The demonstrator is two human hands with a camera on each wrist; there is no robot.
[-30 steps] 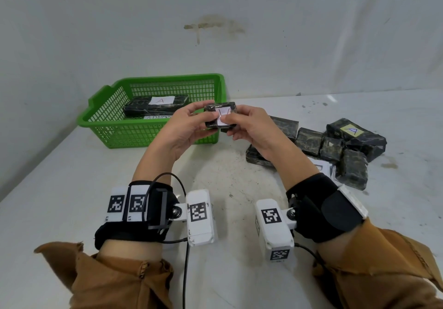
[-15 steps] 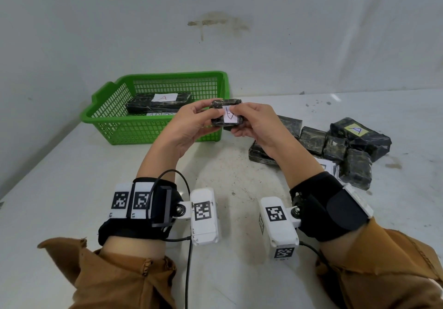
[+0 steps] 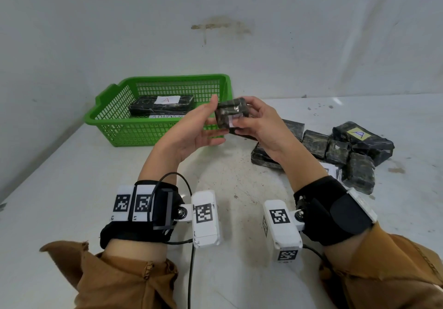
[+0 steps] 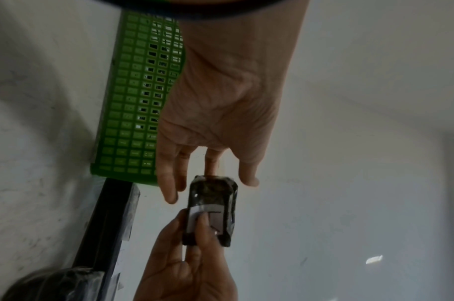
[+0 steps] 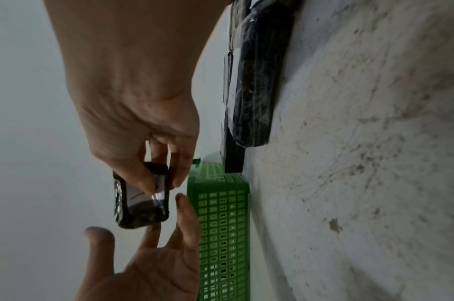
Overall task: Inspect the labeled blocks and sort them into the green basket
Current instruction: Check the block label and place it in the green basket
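Observation:
A small dark wrapped block (image 3: 229,113) with a white label is held in the air in front of the green basket (image 3: 143,133). My right hand (image 3: 251,120) pinches it, thumb on the label (image 4: 210,220). My left hand (image 3: 203,129) is open beside it, fingers straight, one fingertip (image 4: 211,167) touching the block's end (image 5: 143,215). In the basket lies a long dark block (image 3: 165,105) with a white label marked A, and another label shows below it.
Several dark wrapped blocks (image 3: 335,148) lie heaped on the white table to the right; one of them has a yellow label (image 3: 358,134) marked A. White papers lie under the heap. A wall stands close behind the basket.
My left hand has let go of the block and opened. My right hand alone now holds it and has turned it, so the label faces lower.

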